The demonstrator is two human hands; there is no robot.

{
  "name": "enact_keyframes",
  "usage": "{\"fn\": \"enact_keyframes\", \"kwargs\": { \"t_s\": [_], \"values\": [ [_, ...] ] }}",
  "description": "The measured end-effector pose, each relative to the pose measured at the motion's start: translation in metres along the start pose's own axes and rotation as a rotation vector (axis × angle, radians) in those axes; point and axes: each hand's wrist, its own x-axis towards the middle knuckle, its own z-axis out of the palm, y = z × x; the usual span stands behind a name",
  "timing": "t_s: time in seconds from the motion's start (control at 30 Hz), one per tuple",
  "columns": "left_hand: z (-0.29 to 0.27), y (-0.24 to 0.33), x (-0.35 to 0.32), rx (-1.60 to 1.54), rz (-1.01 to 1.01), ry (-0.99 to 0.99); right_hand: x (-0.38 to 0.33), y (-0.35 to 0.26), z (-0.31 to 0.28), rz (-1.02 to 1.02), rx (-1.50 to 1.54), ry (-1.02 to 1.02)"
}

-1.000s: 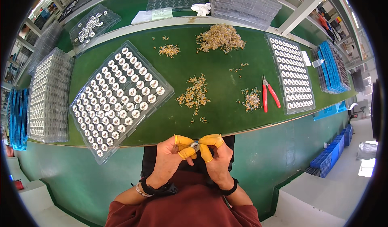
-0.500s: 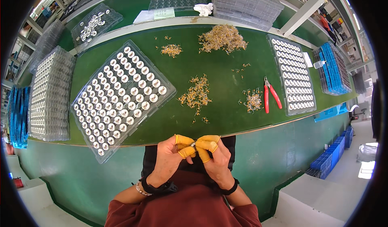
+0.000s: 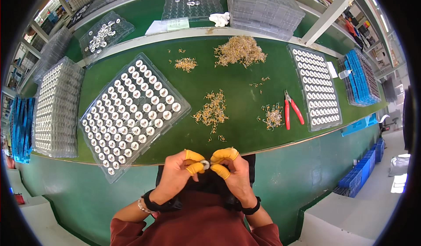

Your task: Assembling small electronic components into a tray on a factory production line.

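Low in the frame, a maroon top (image 3: 193,224) fills the bottom centre, and a dark band (image 3: 251,206) circles the right wrist. Above it, the left hand (image 3: 176,173), in yellow finger covers, pinches a small round silvery part (image 3: 205,164) between thumb and fingers, just left of the middle. The right hand (image 3: 236,173) is nearly closed, its covered fingertips just beside the part; whether they grip anything I cannot tell. Beyond the hands, the green table (image 3: 250,130) spreads across the centre. A clear tray (image 3: 179,117) of round white pieces lies slanted at centre left, overhanging the near edge. Small wire-legged components form a pile (image 3: 213,110) at the centre and a smaller cluster (image 3: 272,118) to its right, next to red-handled pliers (image 3: 287,116). Another filled tray (image 3: 326,125) sits at centre right. Farther up, a large heap (image 3: 240,51) lies below a stack of clear trays (image 3: 265,9) at upper centre
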Motion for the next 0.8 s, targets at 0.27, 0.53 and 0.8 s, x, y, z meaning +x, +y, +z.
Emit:
{"fn": "enact_keyframes", "kwargs": {
  "t_s": [0.27, 0.53, 0.8],
  "values": [
    [-0.07, 0.057, 0.022, 0.242, 0.08, 0.346, 0.029, 0.003, -0.025, -0.28, -1.011, 0.132],
    [-0.122, 0.106, 0.067, 0.732, 0.15, 0.539, 0.04, -0.003, -0.025, -0.26, -1.007, 0.062],
    [-0.135, 0.089, 0.092, 1.128, 0.21, 0.511, 0.045, -0.003, -0.024, -0.253, -1.069, 0.06]
  ]
}}
